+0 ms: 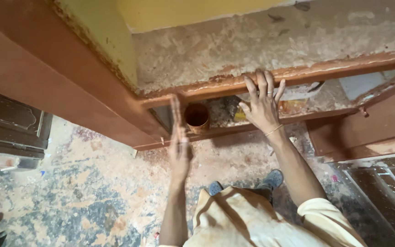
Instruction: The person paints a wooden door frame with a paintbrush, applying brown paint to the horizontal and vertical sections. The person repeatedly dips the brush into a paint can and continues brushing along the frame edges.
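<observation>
My right hand (pixel 262 103) rests flat with spread fingers against the brown-painted front edge of a concrete shelf slab (pixel 298 73); it wears a ring and a thin bracelet. My left hand (pixel 178 142) is held edge-on, fingers straight and pointing up toward the shelf corner, holding nothing. Just right of it, a small round tin with brown paint (pixel 197 117) stands on the lower shelf. A yellow packet (pixel 293 107) and a paper lie behind my right hand.
A brown wooden panel (pixel 46 68) slants down the left. A brown cabinet door (pixel 366 123) hangs open at the right. A dark carved door (pixel 5 123) leans at far left. The floor (pixel 83 192) is paint-stained concrete; my blue shoes (pixel 270 178) show below.
</observation>
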